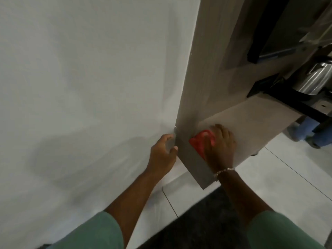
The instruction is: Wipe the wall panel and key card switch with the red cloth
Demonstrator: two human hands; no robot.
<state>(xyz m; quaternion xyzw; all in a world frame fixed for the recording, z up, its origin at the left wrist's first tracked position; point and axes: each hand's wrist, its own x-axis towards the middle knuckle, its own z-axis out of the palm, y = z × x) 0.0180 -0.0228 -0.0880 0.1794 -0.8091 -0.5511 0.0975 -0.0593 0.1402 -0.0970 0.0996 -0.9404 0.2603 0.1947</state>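
Two hands worked: the right hand [221,146] pressed the cloth [200,141] on the panel [201,83]; the left hand [164,151] rested open. Next, maybe the unseen switch.

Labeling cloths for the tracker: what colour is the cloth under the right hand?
Red cloth, plain with no visible pattern, pressed against the wood-grain panel; seen in the head view.

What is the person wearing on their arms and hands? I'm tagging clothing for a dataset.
Both arms are bare from short green sleeves down: the left sleeve and the right sleeve sit at the upper arms. The right wrist carries a thin silver-coloured chain bracelet. The left hand and right hand wear no gloves; no rings can be made out.
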